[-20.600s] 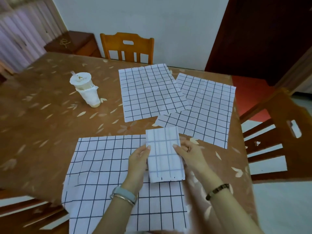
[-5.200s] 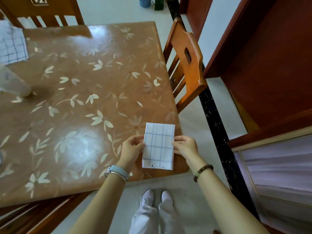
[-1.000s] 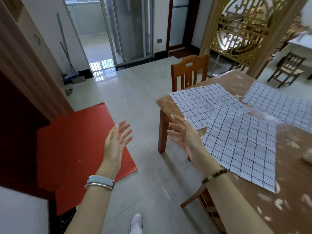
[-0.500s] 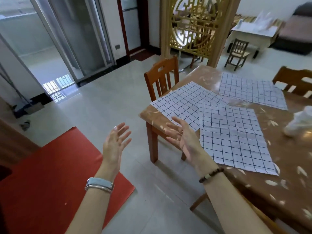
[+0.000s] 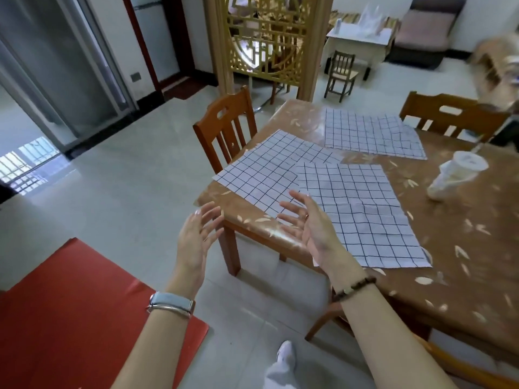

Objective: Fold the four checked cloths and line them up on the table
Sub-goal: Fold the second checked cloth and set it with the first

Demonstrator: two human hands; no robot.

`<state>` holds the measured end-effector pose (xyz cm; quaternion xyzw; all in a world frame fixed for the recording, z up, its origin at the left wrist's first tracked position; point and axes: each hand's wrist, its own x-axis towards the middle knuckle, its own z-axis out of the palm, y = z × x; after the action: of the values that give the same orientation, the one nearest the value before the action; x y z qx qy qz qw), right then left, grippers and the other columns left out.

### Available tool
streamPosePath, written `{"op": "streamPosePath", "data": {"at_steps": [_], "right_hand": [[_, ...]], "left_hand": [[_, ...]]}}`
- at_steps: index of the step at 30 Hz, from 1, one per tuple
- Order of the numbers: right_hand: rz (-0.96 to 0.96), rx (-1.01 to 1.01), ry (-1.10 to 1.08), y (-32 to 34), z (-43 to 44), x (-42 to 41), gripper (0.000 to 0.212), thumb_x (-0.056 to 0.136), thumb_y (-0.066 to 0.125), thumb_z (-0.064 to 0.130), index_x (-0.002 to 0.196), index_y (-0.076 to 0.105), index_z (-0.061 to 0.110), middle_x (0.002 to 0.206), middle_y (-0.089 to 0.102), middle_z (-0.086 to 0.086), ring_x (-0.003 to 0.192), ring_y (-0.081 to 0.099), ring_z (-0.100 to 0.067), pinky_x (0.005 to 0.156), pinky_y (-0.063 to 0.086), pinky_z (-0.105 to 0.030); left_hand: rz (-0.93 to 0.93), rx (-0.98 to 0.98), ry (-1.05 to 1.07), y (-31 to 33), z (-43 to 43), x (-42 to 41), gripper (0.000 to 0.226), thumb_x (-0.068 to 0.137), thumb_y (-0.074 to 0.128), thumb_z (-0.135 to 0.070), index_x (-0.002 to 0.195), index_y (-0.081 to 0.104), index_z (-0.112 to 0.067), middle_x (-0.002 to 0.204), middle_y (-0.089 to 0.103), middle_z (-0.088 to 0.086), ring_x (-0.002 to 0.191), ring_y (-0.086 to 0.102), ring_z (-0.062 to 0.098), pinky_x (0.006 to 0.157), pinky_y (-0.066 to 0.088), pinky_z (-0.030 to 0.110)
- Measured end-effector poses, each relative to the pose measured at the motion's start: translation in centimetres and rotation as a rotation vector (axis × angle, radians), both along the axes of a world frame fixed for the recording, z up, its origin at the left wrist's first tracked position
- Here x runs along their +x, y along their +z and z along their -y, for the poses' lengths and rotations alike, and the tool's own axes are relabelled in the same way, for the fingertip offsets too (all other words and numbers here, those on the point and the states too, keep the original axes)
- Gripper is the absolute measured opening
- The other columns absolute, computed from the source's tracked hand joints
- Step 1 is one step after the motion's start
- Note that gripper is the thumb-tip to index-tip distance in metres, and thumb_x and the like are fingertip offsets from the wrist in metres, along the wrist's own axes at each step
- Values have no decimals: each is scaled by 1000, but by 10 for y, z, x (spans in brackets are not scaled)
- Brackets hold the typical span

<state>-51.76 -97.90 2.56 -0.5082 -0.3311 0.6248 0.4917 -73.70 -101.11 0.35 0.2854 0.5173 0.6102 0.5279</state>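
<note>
Hands empty, fingers spread: left hand (image 5: 196, 240) over bare floor, right hand (image 5: 311, 228) above table (image 5: 463, 276) corner; nearest checked cloth (image 5: 362, 217) at 2 o'clock, flat, near edge

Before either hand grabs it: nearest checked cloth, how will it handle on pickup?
Likely floppy: the nearest checked cloth lies flat with soft creases, so it should drape from a pinch. Probably light, since it looks thin. It overlaps the neighbouring cloth, and the table looks glossy, so dragging may shift both.
</note>
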Motion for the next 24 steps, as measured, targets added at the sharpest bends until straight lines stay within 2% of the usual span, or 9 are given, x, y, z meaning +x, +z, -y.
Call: {"op": "streamPosePath", "data": {"at_steps": [4, 7, 14, 18, 24], "right_hand": [[-6, -6, -52, -3, -19, 13, 31, 101, 44, 43, 118, 64, 26, 119, 69, -8, 103, 69, -26, 87, 55, -38], [-5, -2, -77, -4, -37, 25, 31, 101, 44, 42, 119, 64, 25, 119, 69, -8, 106, 68, -28, 92, 54, -41], [-1, -11, -152, -9, -83, 61, 33, 102, 43, 41, 121, 63, 24, 116, 71, -7, 104, 69, -26, 95, 54, -44], [22, -35, -224, -18, -99, 97, 33, 100, 46, 43, 120, 64, 24, 116, 71, -6, 105, 69, -26, 95, 54, -44], [57, -103, -331, -35, -109, 158, 30, 99, 48, 43, 118, 65, 26, 117, 70, -5, 103, 69, -23, 95, 54, -42]], "left_hand": [[-2, 9, -44, -3, -28, 12, 39, 106, 36, -31, 126, 61, -9, 123, 68, 10, 114, 64, 29, 100, 50, 45], [1, 13, -60, -3, -53, 22, 37, 106, 37, -30, 122, 63, -10, 121, 69, 10, 113, 65, 28, 100, 50, 47], [-14, -33, -92, -9, -112, 58, 35, 106, 37, -29, 119, 64, -11, 119, 70, 10, 111, 66, 27, 98, 52, 44], [-40, -69, -142, -17, -147, 90, 36, 106, 35, -29, 116, 65, -13, 117, 71, 8, 108, 68, 23, 92, 54, 38], [-32, -75, -304, -28, -182, 143, 33, 105, 38, -30, 120, 62, -13, 118, 69, 5, 110, 67, 20, 94, 53, 35]]}}
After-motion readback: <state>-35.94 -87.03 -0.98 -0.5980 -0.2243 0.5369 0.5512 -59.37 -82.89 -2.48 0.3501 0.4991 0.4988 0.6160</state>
